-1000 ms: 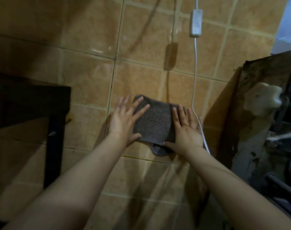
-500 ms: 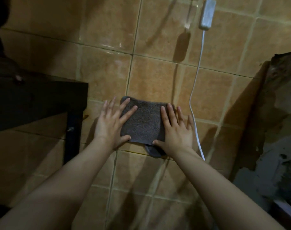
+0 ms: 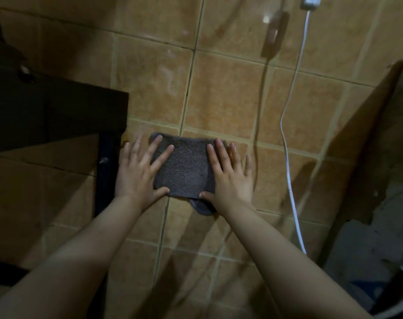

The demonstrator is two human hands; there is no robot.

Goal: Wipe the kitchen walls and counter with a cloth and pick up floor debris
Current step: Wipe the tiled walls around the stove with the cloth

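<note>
A: Where was the cloth (image 3: 184, 170)?

B: Flat against the tiled wall (image 3: 223, 97), a grey, folded piece spread between both hands, with a small flap hanging out below its lower edge at about 6 o'clock.

A: And how were the hands set?

B: Both were spread wide, fingers straight, holding nothing. The left hand (image 3: 139, 172) pressed the cloth's 9 o'clock edge, its index and middle fingers on the fabric and its outer fingers on bare tile. The right hand (image 3: 229, 174) pressed the 3 o'clock edge, thumb at the lower corner, little finger out on the tile.

A: Anything close by?

B: At 9 o'clock, just beside the left hand, stood a dark table (image 3: 58, 116) with its leg against the wall. At 3 o'clock, apart from the right hand, a white cable (image 3: 288, 157) ran down the wall from a white box (image 3: 311, 1) at 1 o'clock. Farther toward 3 o'clock was a dark, stained surface (image 3: 368, 226); I couldn't tell what.
</note>
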